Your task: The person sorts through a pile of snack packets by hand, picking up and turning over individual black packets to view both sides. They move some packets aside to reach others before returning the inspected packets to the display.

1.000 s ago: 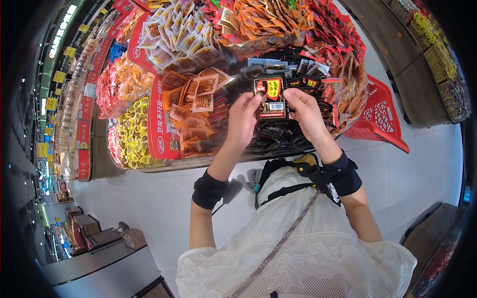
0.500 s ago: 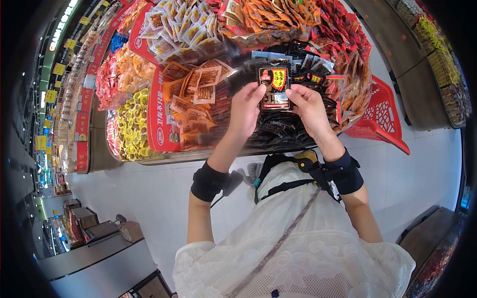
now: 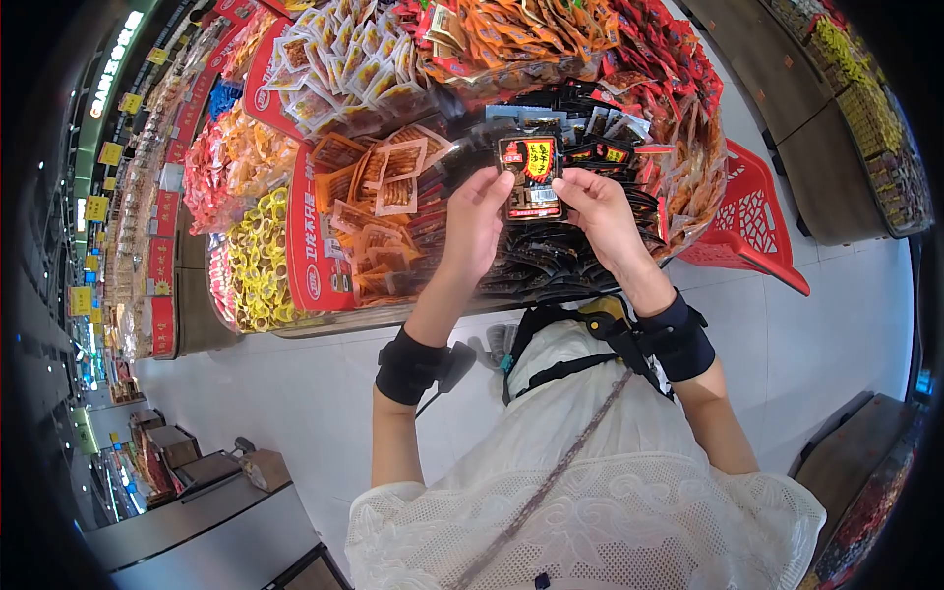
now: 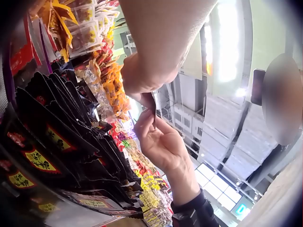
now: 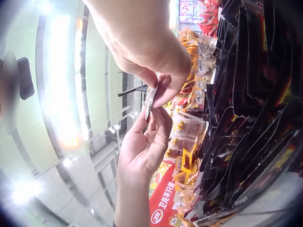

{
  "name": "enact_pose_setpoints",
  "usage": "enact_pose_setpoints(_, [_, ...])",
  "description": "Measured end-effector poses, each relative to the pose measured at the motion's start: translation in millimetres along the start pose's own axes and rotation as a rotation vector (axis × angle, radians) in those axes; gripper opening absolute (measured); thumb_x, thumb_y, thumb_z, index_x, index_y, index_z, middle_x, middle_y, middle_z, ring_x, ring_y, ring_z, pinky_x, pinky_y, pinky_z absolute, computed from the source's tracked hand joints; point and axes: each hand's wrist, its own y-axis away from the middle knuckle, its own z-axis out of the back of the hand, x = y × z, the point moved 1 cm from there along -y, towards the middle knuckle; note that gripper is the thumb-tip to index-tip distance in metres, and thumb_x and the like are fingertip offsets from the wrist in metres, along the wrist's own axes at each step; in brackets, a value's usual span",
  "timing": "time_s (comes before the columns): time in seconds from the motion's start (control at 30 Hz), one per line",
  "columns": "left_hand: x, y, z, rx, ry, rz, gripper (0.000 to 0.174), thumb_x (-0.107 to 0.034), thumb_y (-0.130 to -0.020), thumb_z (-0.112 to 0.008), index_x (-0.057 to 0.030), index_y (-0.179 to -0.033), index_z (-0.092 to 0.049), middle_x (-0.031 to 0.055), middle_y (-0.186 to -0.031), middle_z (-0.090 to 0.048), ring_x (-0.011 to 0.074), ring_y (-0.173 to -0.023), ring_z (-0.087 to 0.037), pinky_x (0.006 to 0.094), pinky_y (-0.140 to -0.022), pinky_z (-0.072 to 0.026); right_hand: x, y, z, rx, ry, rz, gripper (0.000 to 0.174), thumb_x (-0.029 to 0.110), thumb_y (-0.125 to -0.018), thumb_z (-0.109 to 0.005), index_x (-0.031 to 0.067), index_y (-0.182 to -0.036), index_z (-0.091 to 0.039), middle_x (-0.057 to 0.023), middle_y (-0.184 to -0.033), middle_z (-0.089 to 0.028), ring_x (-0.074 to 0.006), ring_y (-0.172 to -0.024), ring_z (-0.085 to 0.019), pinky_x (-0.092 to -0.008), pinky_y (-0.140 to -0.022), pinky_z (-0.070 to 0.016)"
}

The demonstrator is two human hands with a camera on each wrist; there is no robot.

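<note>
Both hands hold a small black snack packet (image 3: 531,179) with a red and yellow label, its printed front facing up at the head camera. My left hand (image 3: 475,224) pinches its left edge between thumb and fingers. At the opposite edge, my right hand (image 3: 602,216) does the same. Seen edge-on in the left wrist view, the thin packet (image 4: 153,106) spans the gap between the two hands. Below it lies a pile of similar black packets (image 4: 52,137), which also fills the right side of the right wrist view.
Heaped around are orange snack packets (image 3: 379,231), white packets (image 3: 364,69) and red packets (image 3: 678,79). A red sign (image 3: 313,246) divides the display on the left. Beyond its right side is a red basket (image 3: 752,221). Shelves (image 3: 846,167) line the far right.
The packet rose slightly in the head view, then shifted a little left. Both hands moved with it and kept their grip on its edges.
</note>
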Motion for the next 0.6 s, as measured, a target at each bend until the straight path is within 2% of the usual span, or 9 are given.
enact_pose_setpoints(0.6, [2.5,0.1,3.7,-0.016,-0.054,0.017,0.016,-0.010,-0.088,-0.050,0.0007,-0.100,-0.052,0.0071,-0.094,-0.059,0.0112,-0.084,-0.058,0.0253,-0.075,-0.0487,-0.9,1.6,0.8,0.004,0.007,0.001,0.011,0.013,-0.085,-0.056,0.0030,-0.087,-0.060,0.0036,-0.074,-0.058,-0.0018,-0.063,-0.052,-0.0167,-0.056,-0.0403])
